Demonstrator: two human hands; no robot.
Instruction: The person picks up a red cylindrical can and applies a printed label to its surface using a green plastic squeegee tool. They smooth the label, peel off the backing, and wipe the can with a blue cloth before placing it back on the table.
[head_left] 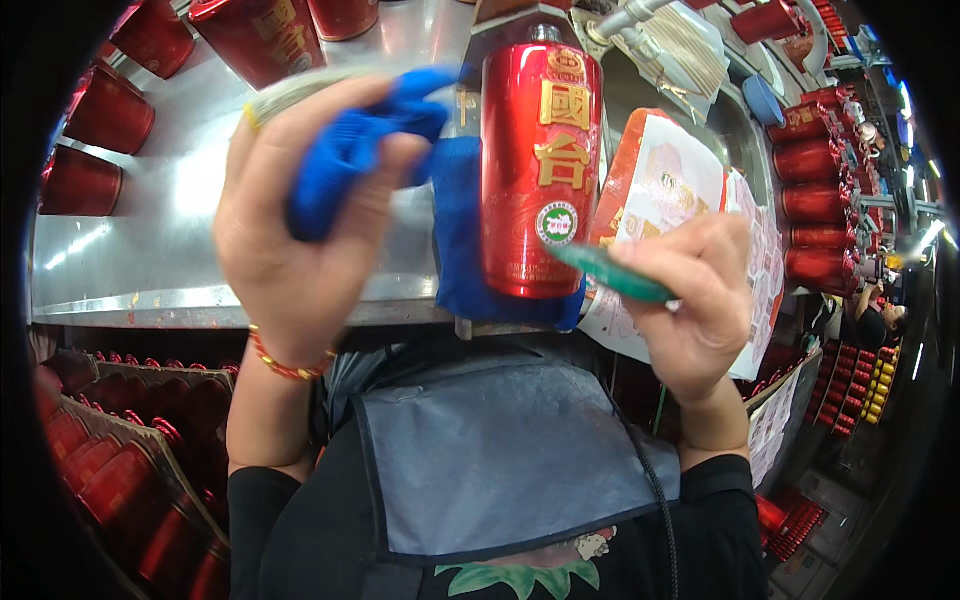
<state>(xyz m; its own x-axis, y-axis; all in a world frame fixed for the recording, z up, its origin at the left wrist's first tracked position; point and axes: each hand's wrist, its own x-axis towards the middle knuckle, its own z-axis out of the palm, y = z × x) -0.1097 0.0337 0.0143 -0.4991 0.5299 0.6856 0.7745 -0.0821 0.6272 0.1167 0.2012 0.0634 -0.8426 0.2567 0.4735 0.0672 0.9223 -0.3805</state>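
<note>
Steel bench (150,265), left hand (285,240) blurred—clutching blue cloth (335,165), right hand (700,300) pinching green piece (620,275)

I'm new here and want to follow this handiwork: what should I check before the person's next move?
1. Red bottle resting on the blue cloth: ok, it lies with its neck away from the person.
2. Round green-and-white label in view: ok, it faces up near the bottle's close end.
3. Label edges flat: cannot tell, too small to see.
4. Green tool in the right hand: ok, gripped, its tip by the label's lower edge.
5. Tool touching the bottle: cannot tell from this angle.
6. Left hand free: not ok, it holds a blue rag.
</note>
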